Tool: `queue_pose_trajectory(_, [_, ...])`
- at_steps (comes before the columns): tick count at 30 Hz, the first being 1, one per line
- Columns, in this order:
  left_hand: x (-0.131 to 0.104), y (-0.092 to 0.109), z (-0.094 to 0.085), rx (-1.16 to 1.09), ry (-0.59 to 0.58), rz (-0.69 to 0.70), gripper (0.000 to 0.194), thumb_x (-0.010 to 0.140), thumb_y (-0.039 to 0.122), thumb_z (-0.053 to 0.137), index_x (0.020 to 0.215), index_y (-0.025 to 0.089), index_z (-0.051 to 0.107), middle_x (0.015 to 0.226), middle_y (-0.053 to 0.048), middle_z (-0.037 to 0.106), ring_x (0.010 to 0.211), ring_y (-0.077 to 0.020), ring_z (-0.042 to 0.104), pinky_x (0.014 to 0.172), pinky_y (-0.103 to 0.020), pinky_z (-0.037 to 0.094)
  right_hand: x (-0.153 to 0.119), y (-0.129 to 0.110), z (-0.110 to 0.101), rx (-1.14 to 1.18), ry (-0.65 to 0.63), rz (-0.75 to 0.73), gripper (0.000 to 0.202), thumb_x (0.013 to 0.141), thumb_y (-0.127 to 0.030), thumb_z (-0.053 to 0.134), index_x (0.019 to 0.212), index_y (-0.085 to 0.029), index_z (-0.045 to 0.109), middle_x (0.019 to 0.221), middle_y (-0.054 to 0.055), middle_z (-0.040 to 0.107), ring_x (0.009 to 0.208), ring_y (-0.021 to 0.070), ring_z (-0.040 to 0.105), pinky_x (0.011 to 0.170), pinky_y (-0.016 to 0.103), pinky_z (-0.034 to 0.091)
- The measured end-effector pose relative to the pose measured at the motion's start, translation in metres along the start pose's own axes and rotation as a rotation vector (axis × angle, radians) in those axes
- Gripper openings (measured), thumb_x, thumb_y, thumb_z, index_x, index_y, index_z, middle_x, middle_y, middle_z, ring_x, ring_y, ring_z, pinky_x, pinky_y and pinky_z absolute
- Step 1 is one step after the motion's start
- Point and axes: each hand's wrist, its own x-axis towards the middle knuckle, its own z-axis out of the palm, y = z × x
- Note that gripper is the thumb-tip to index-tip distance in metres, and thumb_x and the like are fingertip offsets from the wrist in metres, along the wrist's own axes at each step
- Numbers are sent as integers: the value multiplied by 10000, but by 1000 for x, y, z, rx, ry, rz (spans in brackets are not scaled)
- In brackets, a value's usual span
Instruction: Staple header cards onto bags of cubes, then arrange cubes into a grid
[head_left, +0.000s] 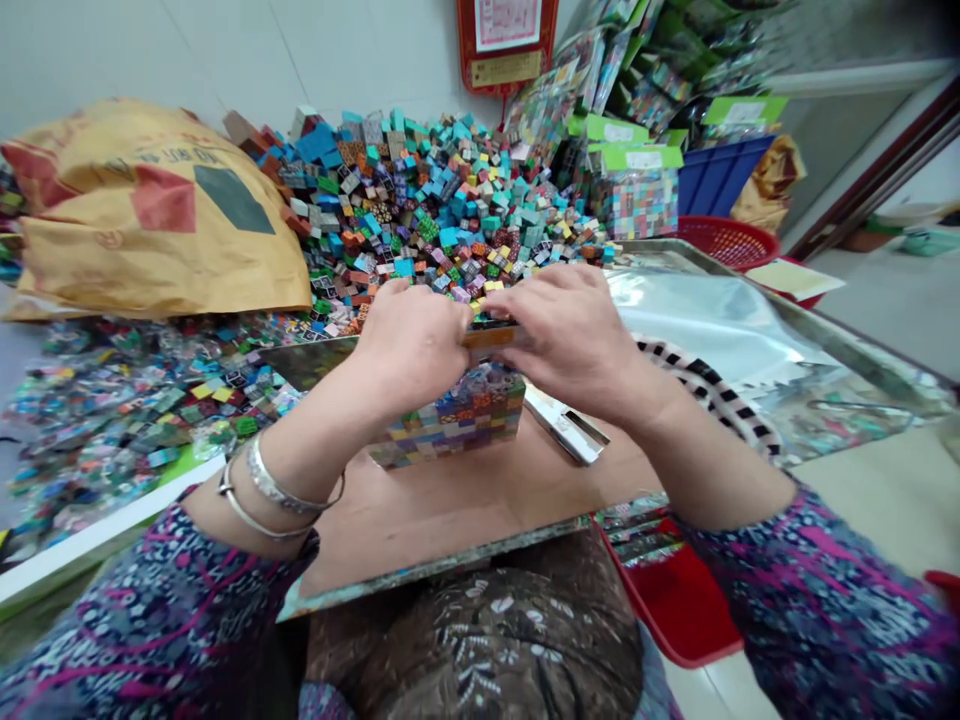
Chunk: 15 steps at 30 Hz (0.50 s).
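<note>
Both hands, left hand (411, 340) and right hand (571, 335), pinched an orange card strip (489, 337) atop the clear packet of multicoloured cubes (457, 412); a slip might have spilled cubes across the brown surface (465, 500).

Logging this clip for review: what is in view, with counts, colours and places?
cubes: countless, multicoloured, heaped behind the hands
pack: one, multicoloured, on the board under both hands
strip: one, orange, pinched between the fingers above the pack
board: one, brown, on the lap
tool: one, silver, on the board beside the pack
sack: one, yellow, far left
basket: one, red, far right
left hand: bangles on wrist
right hand: grips strip
</note>
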Motion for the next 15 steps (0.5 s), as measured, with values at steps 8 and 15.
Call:
queue_pose_trajectory(8, [0,2,7,-8,21,-75,343,840,404,490,889,193,756,808,-104,711,837,-280,648,748,-383,415,37,-11,2,-155,-354,17,176,670,-131,646,574,-203,517,604,16,555,710,209,594,634,308,327])
queue_pose_trajectory(15, [-15,-4,-8,3,-170,-164,325,885,445,430,916,236,678,784,-68,665,722,-243,613,551,-310,313,33,-2,1,-62,-314,-64,169,616,-69,664,617,-210,571,609,-11,574,814,226,632,740,327,402])
